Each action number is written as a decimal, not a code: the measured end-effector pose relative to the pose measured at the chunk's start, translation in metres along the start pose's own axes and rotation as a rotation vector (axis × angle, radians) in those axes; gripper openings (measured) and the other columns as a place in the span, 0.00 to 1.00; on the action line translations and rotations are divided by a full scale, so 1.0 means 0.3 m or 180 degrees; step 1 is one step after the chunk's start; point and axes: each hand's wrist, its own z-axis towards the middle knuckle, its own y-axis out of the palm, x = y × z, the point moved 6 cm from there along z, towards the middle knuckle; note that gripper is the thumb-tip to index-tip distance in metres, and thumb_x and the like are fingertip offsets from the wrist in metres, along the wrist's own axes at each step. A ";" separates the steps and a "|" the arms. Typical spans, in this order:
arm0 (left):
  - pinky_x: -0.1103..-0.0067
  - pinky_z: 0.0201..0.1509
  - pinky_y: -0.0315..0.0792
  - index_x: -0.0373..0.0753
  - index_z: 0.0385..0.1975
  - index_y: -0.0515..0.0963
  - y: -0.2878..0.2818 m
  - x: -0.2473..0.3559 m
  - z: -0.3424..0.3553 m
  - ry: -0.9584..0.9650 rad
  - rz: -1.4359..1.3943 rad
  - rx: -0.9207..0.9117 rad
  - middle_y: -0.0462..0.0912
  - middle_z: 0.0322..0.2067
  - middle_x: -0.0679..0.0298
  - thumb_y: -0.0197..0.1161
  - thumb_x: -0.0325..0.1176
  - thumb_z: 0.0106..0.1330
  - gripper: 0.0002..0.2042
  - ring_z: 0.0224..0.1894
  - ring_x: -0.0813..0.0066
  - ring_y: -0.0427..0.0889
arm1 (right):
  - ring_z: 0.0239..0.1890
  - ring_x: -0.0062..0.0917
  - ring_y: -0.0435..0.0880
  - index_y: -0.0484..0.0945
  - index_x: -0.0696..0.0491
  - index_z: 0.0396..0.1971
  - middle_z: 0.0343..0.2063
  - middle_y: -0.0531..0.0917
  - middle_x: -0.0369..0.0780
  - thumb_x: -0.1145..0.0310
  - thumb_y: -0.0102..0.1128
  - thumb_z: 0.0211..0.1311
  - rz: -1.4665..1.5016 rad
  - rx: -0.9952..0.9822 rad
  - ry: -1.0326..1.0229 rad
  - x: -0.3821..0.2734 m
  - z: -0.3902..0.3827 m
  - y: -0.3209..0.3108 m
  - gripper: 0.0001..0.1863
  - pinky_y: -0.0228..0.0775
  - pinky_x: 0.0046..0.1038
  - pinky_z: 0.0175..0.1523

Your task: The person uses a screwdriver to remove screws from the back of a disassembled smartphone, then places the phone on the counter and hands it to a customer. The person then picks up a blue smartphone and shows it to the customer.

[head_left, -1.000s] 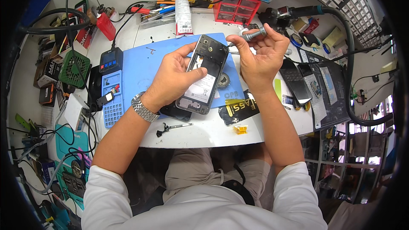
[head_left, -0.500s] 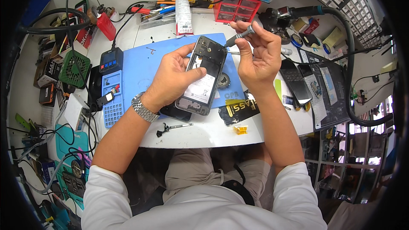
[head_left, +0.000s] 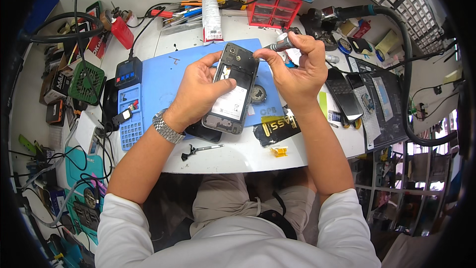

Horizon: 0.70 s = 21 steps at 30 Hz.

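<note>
Left hand [head_left: 199, 83] held the phone [head_left: 239, 80], back cover off, over the blue mat [head_left: 163, 72]; thumb across its back beside the battery [head_left: 229, 105], fingers behind the far edge. Right hand [head_left: 302, 72] held a grey screwdriver [head_left: 283, 44], thumb and fingers closed around it, near the phone's top right corner. Couldn't tell whether the tip touched; thumb hid it. Step looked like driver work at that corner. Doing it well called for a firm left grip, as the phone had only the hand for support, thumb kept light near the battery, and the driver stood straight to the back; it leaned well over. Slipping could scratch the frame. Resting the phone flat on the mat would likely steady it.
</note>
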 end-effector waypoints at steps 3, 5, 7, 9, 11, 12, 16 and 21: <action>0.78 0.46 0.87 0.23 0.71 0.65 -0.001 0.001 0.001 0.0017 0.0046 -0.0002 0.91 0.44 0.52 0.67 0.16 0.66 0.32 0.40 0.73 0.92 | 0.52 0.32 0.91 0.77 0.59 0.51 0.47 0.87 0.45 0.85 0.72 0.64 0.0180 -0.0201 0.0591 0.037 -0.003 0.015 0.18 0.85 0.29 0.55; 0.78 0.44 0.87 0.22 0.70 0.65 0.000 0.001 0.003 -0.0016 0.0095 -0.0017 0.90 0.44 0.53 0.65 0.15 0.66 0.31 0.40 0.73 0.92 | 0.52 0.32 0.91 0.76 0.59 0.52 0.46 0.87 0.45 0.85 0.73 0.63 0.0897 -0.0066 0.0656 0.040 -0.006 0.013 0.20 0.85 0.29 0.55; 0.78 0.45 0.87 0.22 0.70 0.65 -0.001 0.003 0.002 -0.0020 0.0059 0.0006 0.90 0.44 0.52 0.65 0.15 0.66 0.31 0.40 0.73 0.92 | 0.52 0.32 0.91 0.75 0.59 0.54 0.46 0.87 0.45 0.85 0.73 0.63 0.0781 -0.0069 0.0533 0.034 -0.008 0.011 0.22 0.85 0.29 0.55; 0.79 0.44 0.87 0.23 0.70 0.65 -0.001 0.006 -0.001 0.0000 0.0058 0.0053 0.91 0.43 0.53 0.67 0.16 0.66 0.31 0.39 0.75 0.92 | 0.51 0.31 0.91 0.73 0.59 0.56 0.46 0.87 0.46 0.86 0.72 0.62 -0.0177 -0.0054 -0.0073 0.001 -0.008 0.003 0.24 0.86 0.29 0.55; 0.81 0.41 0.86 0.25 0.70 0.67 0.000 0.008 -0.002 0.0037 0.0095 0.0114 0.91 0.39 0.55 0.68 0.19 0.66 0.32 0.36 0.77 0.92 | 0.49 0.29 0.91 0.72 0.59 0.57 0.45 0.87 0.45 0.86 0.73 0.61 0.0150 -0.0259 0.0342 0.033 -0.011 0.019 0.26 0.86 0.28 0.55; 0.81 0.41 0.86 0.25 0.70 0.67 0.001 0.008 -0.003 0.0038 0.0088 0.0120 0.91 0.39 0.55 0.68 0.19 0.65 0.32 0.36 0.77 0.92 | 0.48 0.28 0.91 0.72 0.59 0.58 0.45 0.87 0.45 0.87 0.73 0.61 0.0359 -0.0280 0.0616 0.054 -0.013 0.023 0.27 0.86 0.28 0.55; 0.80 0.42 0.86 0.24 0.70 0.67 0.001 0.008 -0.001 0.0033 0.0083 0.0092 0.91 0.40 0.55 0.68 0.18 0.65 0.32 0.36 0.76 0.92 | 0.48 0.28 0.91 0.72 0.59 0.58 0.44 0.87 0.45 0.88 0.72 0.60 0.0734 -0.0125 0.0432 0.044 -0.014 0.022 0.28 0.86 0.26 0.54; 0.79 0.43 0.87 0.23 0.70 0.66 -0.003 0.002 0.001 0.0006 0.0042 0.0075 0.91 0.41 0.53 0.68 0.17 0.65 0.32 0.37 0.75 0.92 | 0.46 0.29 0.92 0.70 0.60 0.55 0.42 0.87 0.45 0.88 0.71 0.62 0.0421 -0.0345 0.0757 0.058 -0.021 0.030 0.25 0.86 0.26 0.53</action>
